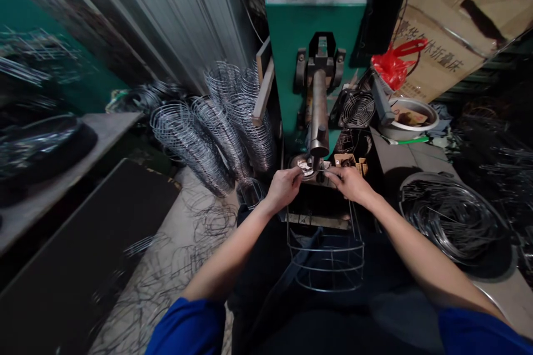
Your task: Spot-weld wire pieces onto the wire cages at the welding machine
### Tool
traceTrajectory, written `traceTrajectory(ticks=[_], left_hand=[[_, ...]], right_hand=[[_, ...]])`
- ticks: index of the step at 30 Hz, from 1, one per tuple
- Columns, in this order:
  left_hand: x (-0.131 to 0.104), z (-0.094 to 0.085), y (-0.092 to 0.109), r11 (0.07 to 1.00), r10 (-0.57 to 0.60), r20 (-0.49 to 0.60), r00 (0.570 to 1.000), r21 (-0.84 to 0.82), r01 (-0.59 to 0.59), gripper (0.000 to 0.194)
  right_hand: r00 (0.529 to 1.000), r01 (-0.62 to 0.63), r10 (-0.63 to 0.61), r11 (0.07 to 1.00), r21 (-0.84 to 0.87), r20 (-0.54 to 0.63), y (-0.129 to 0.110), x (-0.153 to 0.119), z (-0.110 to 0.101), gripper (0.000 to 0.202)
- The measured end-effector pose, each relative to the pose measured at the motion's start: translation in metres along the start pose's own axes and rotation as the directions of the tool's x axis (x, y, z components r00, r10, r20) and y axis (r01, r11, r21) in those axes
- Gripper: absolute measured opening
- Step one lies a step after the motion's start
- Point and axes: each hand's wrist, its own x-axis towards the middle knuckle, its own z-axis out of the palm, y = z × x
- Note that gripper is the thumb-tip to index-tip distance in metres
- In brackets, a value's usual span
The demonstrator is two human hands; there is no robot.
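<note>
A wire frame point(332, 260) with a curved, basket-like lower end hangs over my lap, its long side wires running up to my hands. My left hand point(285, 188) is closed on the frame's upper left part, just left of the machine's tip. On the other side, my right hand point(347, 182) pinches the upper right part, where a thin wire shows at the fingertips. Between and above both hands is the round metal arm point(319, 116) of a green machine point(287, 39). The exact contact under the tip is too small to tell.
Stacks of wire rings point(191, 147) stand to the left of the machine. A dark board point(91, 244) lies at lower left, beside loose wire rings on the floor. At right are a basin of wires point(453, 216), a white bowl point(431, 116) and a red bag point(391, 71).
</note>
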Motion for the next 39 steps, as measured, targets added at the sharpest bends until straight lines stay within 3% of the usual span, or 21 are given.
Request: traceTrajectory(ticks=[11, 22, 25, 30, 35, 37, 39], left_hand=[[0.000, 0.001, -0.002, 1.000, -0.004, 0.020, 1.000, -0.004, 0.004, 0.018], [0.000, -0.001, 0.000, 0.999, -0.034, 0.045, 0.998, -0.016, 0.035, 0.018], [-0.001, -0.004, 0.003, 0.999, -0.045, 0.041, 0.998, -0.026, 0.046, 0.017], [-0.001, -0.003, 0.009, 0.996, -0.062, 0.027, 0.998, -0.057, 0.064, 0.017], [-0.004, -0.003, 0.003, 0.981, -0.138, 0.036, 0.990, -0.130, 0.142, 0.019], [-0.019, -0.001, -0.004, 0.929, -0.246, 0.051, 0.968, -0.272, 0.250, 0.028], [-0.047, 0.005, -0.008, 0.733, -0.439, 0.096, 0.893, -0.537, 0.418, 0.042]], right_hand=[[1.000, 0.008, -0.008, 1.000, 0.026, -0.003, 0.001, 0.001, 0.001, 0.029], [0.993, -0.112, 0.105, 0.974, 0.197, 0.045, 0.000, 0.000, 0.001, 0.033], [0.970, -0.239, 0.216, 0.922, 0.304, 0.107, 0.004, -0.006, 0.000, 0.037], [0.920, -0.392, 0.296, 0.712, 0.582, 0.258, 0.018, -0.029, 0.000, 0.047], [0.920, -0.381, 0.329, 0.635, 0.672, 0.211, 0.017, -0.046, 0.010, 0.051], [0.928, -0.356, 0.334, 0.661, 0.660, 0.166, 0.012, -0.054, 0.011, 0.050], [0.939, -0.312, 0.335, 0.734, 0.604, 0.077, 0.007, -0.064, 0.009, 0.046]])
